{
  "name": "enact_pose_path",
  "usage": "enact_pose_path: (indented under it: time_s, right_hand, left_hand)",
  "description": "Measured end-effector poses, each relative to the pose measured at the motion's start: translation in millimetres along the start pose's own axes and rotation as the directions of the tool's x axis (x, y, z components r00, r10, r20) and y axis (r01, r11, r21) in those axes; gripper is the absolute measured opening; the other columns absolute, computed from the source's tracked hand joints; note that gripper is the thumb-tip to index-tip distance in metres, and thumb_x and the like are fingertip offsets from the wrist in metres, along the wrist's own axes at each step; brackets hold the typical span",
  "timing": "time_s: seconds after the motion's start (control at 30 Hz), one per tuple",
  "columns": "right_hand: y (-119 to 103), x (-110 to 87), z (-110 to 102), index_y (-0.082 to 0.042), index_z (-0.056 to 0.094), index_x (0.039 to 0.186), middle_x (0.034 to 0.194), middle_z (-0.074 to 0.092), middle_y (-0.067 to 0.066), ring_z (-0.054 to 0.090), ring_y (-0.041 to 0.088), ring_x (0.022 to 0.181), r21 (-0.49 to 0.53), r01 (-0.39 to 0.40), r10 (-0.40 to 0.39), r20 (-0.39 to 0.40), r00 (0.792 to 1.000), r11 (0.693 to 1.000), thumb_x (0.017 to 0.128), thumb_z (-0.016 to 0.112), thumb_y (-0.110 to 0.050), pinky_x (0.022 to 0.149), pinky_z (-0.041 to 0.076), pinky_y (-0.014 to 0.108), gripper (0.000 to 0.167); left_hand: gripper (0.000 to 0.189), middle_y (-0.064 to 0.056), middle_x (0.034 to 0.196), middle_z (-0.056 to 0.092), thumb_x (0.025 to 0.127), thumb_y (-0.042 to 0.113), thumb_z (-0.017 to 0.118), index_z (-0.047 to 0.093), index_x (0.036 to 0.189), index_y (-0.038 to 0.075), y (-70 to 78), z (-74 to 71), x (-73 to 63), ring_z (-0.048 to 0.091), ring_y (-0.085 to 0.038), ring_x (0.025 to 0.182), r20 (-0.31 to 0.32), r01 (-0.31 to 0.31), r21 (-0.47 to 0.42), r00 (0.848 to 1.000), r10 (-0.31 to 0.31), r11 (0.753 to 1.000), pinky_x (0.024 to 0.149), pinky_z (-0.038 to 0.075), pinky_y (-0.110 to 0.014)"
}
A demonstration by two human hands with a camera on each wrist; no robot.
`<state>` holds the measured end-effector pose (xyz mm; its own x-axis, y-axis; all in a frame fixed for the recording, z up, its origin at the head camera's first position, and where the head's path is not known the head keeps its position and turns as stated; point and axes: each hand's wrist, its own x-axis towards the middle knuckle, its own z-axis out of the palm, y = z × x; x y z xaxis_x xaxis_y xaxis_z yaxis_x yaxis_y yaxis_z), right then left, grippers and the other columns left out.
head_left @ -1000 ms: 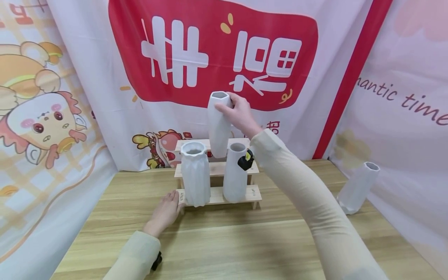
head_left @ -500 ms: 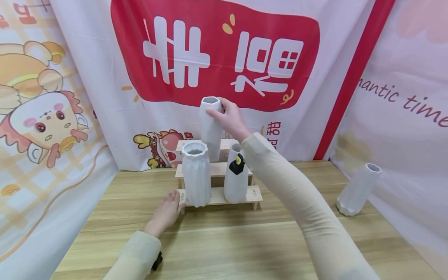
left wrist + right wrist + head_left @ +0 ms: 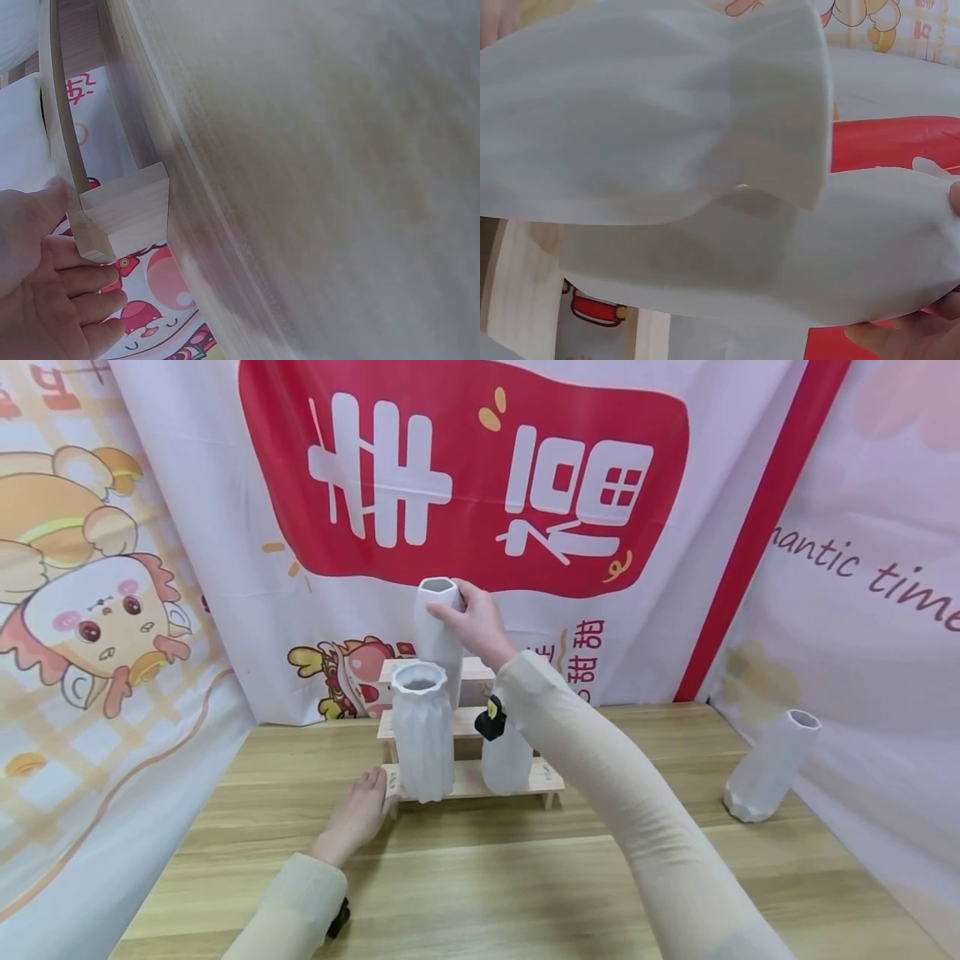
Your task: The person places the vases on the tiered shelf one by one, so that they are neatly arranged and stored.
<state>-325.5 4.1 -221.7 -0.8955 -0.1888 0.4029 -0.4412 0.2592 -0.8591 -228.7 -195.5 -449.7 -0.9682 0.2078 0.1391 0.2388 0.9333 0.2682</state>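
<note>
My right hand (image 3: 480,622) grips a tall white faceted vase (image 3: 439,631) near its top, with the thumb at the rim. The vase stands upright over the middle step of a wooden tiered stand (image 3: 467,779), its lower part hidden behind a white fluted vase (image 3: 423,747). That fluted vase and a smooth white vase (image 3: 508,764) occupy the bottom step; my right sleeve covers the smooth one's top. My left hand (image 3: 360,810) holds the bottom step's left end. In the left wrist view, the thumb touches the board (image 3: 71,161) and the fingers curl beside it.
Another white vase (image 3: 772,768) leans to the right on the wooden table (image 3: 480,893), near its right edge. Behind the stand hangs a white and red printed cloth (image 3: 465,493), with more printed cloth on both sides.
My right hand has carried the faceted vase leftward and down, from between the two front vases to behind the fluted one. My left hand has stayed at the stand's end.
</note>
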Motion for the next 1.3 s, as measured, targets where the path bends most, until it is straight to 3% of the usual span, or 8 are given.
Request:
enact_pose_path:
  time_s: [0.63, 1.3]
  right_hand:
    - [18, 1.2, 20, -0.014, 0.052, 0.126, 0.114, 0.057, -0.002, 0.054, 0.016, 0.096, 0.005, -0.031, 0.031, 0.027, 0.999, 0.999, 0.087, 0.065, -0.027, 0.083, 0.051, 0.032, 0.043]
    - [20, -1.6, 27, -0.014, 0.054, 0.122, 0.112, 0.058, -0.001, 0.056, 0.016, 0.092, -0.029, -0.042, 0.044, 0.051, 0.998, 0.999, 0.085, 0.067, -0.029, 0.082, 0.051, 0.029, 0.042]
  left_hand:
    - [0.057, -0.035, 0.135, 0.034, 0.097, 0.026, 0.046, 0.033, 0.131, -0.019, -1.2, 1.6, 1.2, 0.03, -0.048, 0.124, -0.003, -0.007, 0.015, 1.0, 0.007, 1.0, 0.106, 0.021, -0.053]
    - [0.058, -0.035, 0.136, 0.031, 0.098, 0.025, 0.047, 0.032, 0.132, -0.019, -0.6, 0.8, 2.6, 0.029, -0.049, 0.125, 0.004, -0.002, 0.005, 1.0, 0.002, 1.0, 0.106, 0.021, -0.053]
